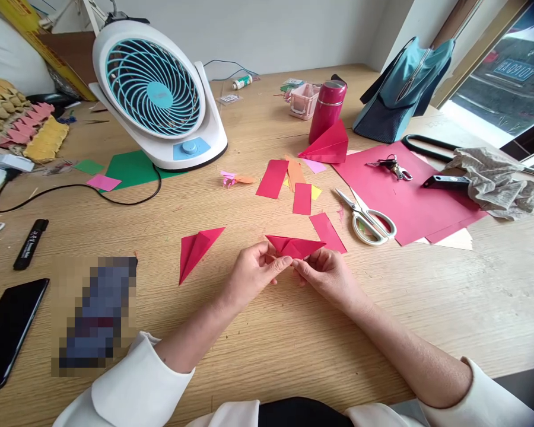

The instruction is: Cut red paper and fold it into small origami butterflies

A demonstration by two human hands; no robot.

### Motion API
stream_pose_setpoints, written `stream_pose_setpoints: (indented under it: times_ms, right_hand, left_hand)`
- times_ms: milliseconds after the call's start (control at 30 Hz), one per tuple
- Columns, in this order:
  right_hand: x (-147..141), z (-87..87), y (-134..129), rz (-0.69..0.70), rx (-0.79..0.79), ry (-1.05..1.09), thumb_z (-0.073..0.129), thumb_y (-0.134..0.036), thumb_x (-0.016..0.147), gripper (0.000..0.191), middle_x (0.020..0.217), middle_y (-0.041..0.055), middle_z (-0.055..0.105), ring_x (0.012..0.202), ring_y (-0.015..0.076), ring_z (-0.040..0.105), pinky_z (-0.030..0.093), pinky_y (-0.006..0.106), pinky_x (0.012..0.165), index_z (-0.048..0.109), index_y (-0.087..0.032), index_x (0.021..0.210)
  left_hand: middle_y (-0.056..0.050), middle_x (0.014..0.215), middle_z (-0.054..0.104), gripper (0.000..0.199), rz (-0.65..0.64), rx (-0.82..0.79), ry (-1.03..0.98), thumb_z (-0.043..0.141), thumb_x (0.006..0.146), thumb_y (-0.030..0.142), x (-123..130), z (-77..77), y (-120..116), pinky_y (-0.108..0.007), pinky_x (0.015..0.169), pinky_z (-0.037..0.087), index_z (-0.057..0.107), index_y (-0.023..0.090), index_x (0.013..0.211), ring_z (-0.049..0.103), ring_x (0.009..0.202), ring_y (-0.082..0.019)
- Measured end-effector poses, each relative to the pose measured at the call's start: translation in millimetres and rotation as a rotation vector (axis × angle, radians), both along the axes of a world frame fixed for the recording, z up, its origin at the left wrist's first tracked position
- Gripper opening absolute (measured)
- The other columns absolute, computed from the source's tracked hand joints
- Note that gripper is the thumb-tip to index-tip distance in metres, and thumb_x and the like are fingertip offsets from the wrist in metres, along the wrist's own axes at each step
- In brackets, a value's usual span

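Between both hands is a folded piece of red paper (296, 246), its long edge facing away from me. My left hand (260, 265) pinches its near left side with thumb and fingers. My right hand (323, 270) grips the near right side, the two thumb tips almost meeting. To the left lies a folded red paper triangle (199, 252) with a raised crease. Just beyond my right hand rests a flat red paper strip (328, 232). More red strips (272, 178) lie farther back, over orange and yellow scraps (296, 171).
White-handled scissors (374, 227) lie right of the hands, beside large red sheets (400, 196) bearing keys (396, 167). A white-and-blue fan (160, 101), a pink flask (328, 110) and a blue bag (403, 95) stand behind. A black marker (31, 244) and phone (11, 332) lie left.
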State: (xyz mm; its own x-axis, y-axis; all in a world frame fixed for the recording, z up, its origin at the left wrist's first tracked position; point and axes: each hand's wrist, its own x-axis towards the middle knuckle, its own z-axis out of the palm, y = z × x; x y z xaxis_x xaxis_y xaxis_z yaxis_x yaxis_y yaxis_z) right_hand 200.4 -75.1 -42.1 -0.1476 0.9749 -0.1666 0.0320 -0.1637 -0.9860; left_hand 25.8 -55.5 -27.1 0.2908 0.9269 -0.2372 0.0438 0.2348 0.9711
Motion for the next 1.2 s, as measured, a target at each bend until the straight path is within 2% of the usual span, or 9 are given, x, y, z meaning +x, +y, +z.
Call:
stream_pose_setpoints:
  times_ms: [133,333,500,633,733,833,933,1067,1200]
  right_hand:
    - [-1.9,-2.7,-1.5,0.044,0.005,0.024,0.078,-0.053,0.073,0.039,0.057,-0.0004,0.061,0.05,0.0123,0.052,0.039,0.025,0.048,0.061,-0.019,0.068]
    - [-2.5,-10.6,-2.5,0.087,0.05,0.012,0.072,-0.045,0.081,0.029,0.058,-0.0024,0.058,0.051,0.0107,0.048,0.036,0.024,0.049,0.061,-0.018,0.077]
    - [-2.9,-12.9,-3.8,0.08,0.078,-0.014,0.065,-0.038,0.085,0.024,0.059,-0.0051,0.048,0.051,0.0092,0.039,0.031,0.024,0.048,0.053,-0.02,0.075]
    - [-3.2,-11.1,-3.7,0.064,0.049,-0.087,0.067,-0.036,0.081,0.023,0.058,-0.0042,0.048,0.051,0.0096,0.04,0.029,0.025,0.048,0.052,-0.02,0.072]
    - [-4.5,-10.4,-3.0,0.041,0.041,-0.082,0.066,-0.036,0.08,0.024,0.057,-0.0043,0.047,0.05,0.0095,0.039,0.028,0.025,0.048,0.051,-0.02,0.069]
    - [-6.6,-11.4,-2.3,0.022,0.052,-0.039,0.063,-0.037,0.081,0.026,0.056,-0.0054,0.042,0.049,0.0085,0.034,0.026,0.024,0.046,0.049,-0.021,0.067]
    - [-8.0,-12.6,-2.5,0.016,0.081,-0.041,0.064,-0.038,0.082,0.025,0.057,-0.0042,0.046,0.05,0.0089,0.036,0.029,0.024,0.047,0.053,-0.02,0.068]
    - [-8.6,-11.6,-3.8,0.033,0.08,-0.089,0.069,-0.042,0.08,0.029,0.056,-0.0035,0.048,0.052,0.0091,0.038,0.029,0.022,0.045,0.056,-0.019,0.068]
    - [-9.9,-11.4,-4.3,0.049,0.091,-0.056,0.07,-0.041,0.08,0.029,0.057,-0.0047,0.045,0.051,0.0081,0.035,0.027,0.022,0.045,0.055,-0.019,0.07]
  left_hand:
    - [0.001,0.061,0.059,0.033,0.088,0.066,0.069,0.079,0.073,0.043,3.7,-6.9,-5.5,-0.022,0.049,0.042,0.063,0.015,0.065,0.048,0.053,-0.009]
    - [-0.001,0.067,0.064,0.03,0.084,-0.014,-0.029,0.081,0.071,0.04,4.4,-7.3,-6.2,-0.022,0.05,0.042,0.067,0.014,0.068,0.05,0.057,-0.01]
    - [0.003,0.061,0.058,0.028,0.183,0.008,-0.042,0.082,0.071,0.038,2.2,-8.8,-3.5,-0.021,0.048,0.038,0.066,0.015,0.066,0.046,0.051,-0.007]
    - [0.004,0.061,0.055,0.028,0.263,0.007,-0.085,0.083,0.068,0.036,-2.7,-1.8,2.5,-0.019,0.046,0.038,0.066,0.014,0.068,0.044,0.05,-0.005]
    - [0.004,0.066,0.055,0.031,0.348,0.013,-0.156,0.084,0.067,0.04,-4.2,6.1,5.4,-0.018,0.047,0.042,0.067,0.015,0.075,0.046,0.055,-0.006]
    - [0.003,0.071,0.057,0.035,0.222,-0.015,-0.134,0.082,0.069,0.045,-0.7,7.8,2.3,-0.019,0.048,0.046,0.067,0.016,0.082,0.05,0.061,-0.009]
    - [0.0,0.07,0.062,0.036,0.09,-0.046,-0.032,0.084,0.067,0.044,5.2,1.8,-4.6,-0.019,0.049,0.045,0.067,0.014,0.077,0.053,0.064,-0.011]
    - [-0.002,0.067,0.065,0.034,0.137,-0.052,-0.03,0.086,0.065,0.042,7.1,-5.8,-7.6,-0.02,0.049,0.041,0.069,0.013,0.07,0.05,0.06,-0.009]
    - [-0.001,0.065,0.065,0.033,0.139,-0.102,-0.107,0.088,0.062,0.039,4.3,-3.9,-3.9,-0.019,0.048,0.038,0.07,0.012,0.066,0.046,0.054,-0.007]
